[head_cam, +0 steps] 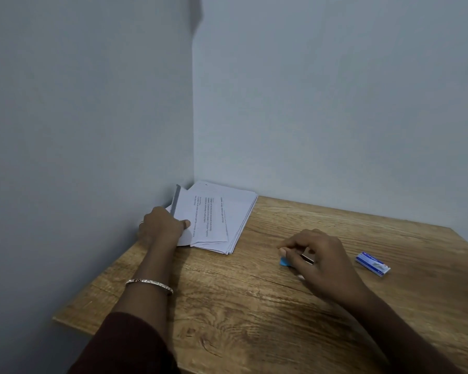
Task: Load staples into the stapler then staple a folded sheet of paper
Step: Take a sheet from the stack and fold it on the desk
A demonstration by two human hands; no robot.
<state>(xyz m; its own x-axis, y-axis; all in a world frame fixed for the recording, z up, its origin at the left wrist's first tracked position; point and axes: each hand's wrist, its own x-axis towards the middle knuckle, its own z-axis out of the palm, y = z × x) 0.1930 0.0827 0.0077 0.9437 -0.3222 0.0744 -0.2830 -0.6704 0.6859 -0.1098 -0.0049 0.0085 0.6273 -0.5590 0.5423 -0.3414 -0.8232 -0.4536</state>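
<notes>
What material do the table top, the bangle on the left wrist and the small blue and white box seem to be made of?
Table top: wood or a wood-look laminate, matte, with visible brown grain lines; which one is unclear.
Bangle: probably metal, silvery and shiny, with a fine pattern.
Small box: likely thin printed cardboard, slightly glossy, with sharp folded edges.

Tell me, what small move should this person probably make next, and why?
Probably lift the blue stapler off the table. The right hand already covers it, while the staple box lies untouched beside it, so loading seems not yet begun. The left hand rests on the paper stack.
</notes>
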